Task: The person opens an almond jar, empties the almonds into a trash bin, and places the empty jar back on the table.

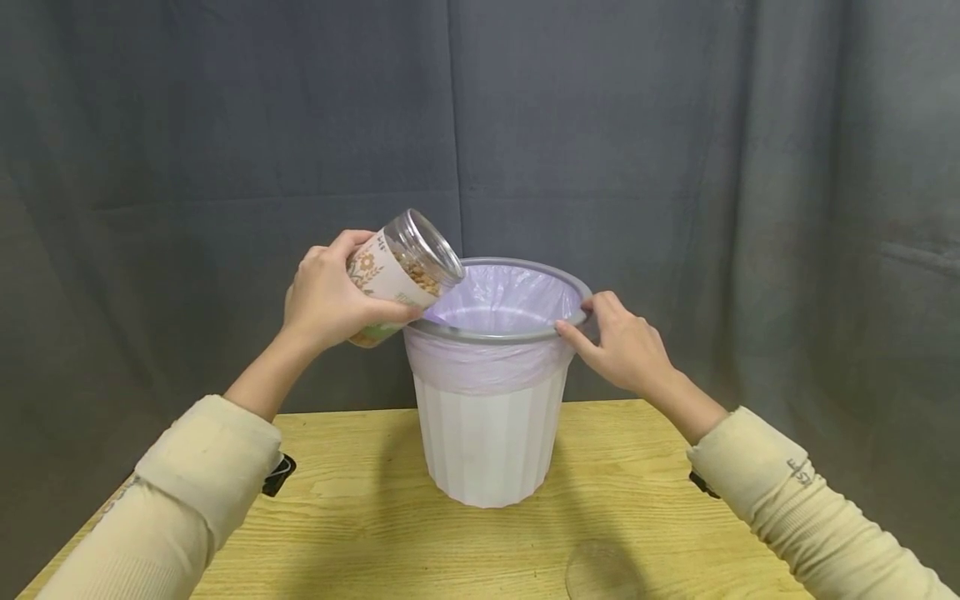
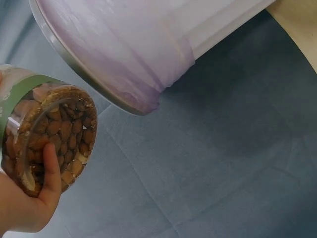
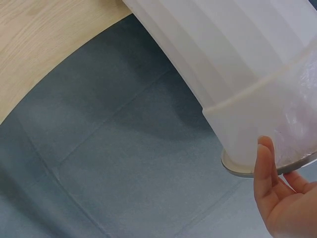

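Note:
My left hand grips a clear plastic jar with a floral paper label. The jar is tilted, its open mouth facing right over the near-left rim of a white trash can. Almonds show through the jar's base in the left wrist view, with one finger lying across it. A purple plastic bag lines the can and folds down over its outside. My right hand holds the can's grey rim at the right, thumb and fingers on either side.
A clear round lid lies on the yellow wooden table near the front edge, right of the can. Behind the table hangs a dark grey curtain.

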Motion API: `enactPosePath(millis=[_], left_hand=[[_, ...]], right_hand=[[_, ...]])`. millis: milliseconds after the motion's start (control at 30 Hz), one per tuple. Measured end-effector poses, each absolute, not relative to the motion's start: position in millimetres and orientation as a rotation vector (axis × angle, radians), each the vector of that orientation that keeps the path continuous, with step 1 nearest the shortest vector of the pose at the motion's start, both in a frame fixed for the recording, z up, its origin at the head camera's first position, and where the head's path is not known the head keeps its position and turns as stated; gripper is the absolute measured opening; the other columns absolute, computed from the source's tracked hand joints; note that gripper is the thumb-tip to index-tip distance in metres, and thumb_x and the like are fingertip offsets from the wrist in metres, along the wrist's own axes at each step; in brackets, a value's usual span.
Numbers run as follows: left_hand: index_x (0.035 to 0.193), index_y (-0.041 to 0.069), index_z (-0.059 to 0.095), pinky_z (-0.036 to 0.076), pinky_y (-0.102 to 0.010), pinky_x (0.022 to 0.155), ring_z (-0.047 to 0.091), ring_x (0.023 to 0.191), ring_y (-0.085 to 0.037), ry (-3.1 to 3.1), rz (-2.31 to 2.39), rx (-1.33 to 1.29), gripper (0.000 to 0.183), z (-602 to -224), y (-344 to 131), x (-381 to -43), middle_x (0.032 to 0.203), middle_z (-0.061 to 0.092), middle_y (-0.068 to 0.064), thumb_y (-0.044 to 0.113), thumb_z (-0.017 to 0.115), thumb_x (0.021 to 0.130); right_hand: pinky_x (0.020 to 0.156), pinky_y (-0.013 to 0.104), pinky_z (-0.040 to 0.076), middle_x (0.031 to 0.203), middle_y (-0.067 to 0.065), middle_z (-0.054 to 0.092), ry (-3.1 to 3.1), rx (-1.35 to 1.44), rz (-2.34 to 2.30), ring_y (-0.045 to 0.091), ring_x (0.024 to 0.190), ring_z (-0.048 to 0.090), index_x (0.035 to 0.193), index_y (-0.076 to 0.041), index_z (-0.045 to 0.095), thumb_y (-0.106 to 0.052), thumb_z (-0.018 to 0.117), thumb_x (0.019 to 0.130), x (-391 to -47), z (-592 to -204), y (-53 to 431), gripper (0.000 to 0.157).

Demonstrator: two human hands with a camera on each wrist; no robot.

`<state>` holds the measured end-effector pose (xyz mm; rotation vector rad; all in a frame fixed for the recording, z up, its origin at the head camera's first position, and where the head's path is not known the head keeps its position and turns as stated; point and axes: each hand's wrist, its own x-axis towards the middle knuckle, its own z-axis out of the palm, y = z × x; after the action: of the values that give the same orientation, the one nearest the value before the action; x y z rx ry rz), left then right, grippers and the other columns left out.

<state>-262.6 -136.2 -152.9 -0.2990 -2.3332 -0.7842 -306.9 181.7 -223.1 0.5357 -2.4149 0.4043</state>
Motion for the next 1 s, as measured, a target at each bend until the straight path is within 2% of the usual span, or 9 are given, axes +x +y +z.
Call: enactPosePath(millis=[467, 1000], left_hand=[[0.121, 0.021, 0.051, 0.04, -0.044, 0.062, 0.043, 0.094, -0.024, -2.373, -0.664, -0.334, 0.082, -146.9, -135.9, -269.2, 0.094, 0.054, -0.009, 0.04, 0.082, 0.048], [0.123, 0.021, 0.048, 0.04, -0.046, 0.065, 0.04, 0.096, -0.023, -2.407, -0.571, -0.365, 0.085, -141.7, -132.8, -273.8, 0.097, 0.055, -0.009, 0.038, 0.082, 0.047]], right_hand=[[0.045, 0.032, 0.04, 0.111, 0.013, 0.051, -2.418, 0.533, 0.409, 0.021, 0.055, 0.048, 0.113, 0.0, 0.048, -0.048, 0.047, 0.088, -309.0, -223.1, 180.6, 0.054], [0.046, 0.032, 0.04, 0.111, 0.013, 0.05, -2.419, 0.527, 0.399, 0.021, 0.056, 0.049, 0.114, -0.001, 0.047, -0.048, 0.046, 0.088, -308.0, -223.7, 181.8, 0.054]])
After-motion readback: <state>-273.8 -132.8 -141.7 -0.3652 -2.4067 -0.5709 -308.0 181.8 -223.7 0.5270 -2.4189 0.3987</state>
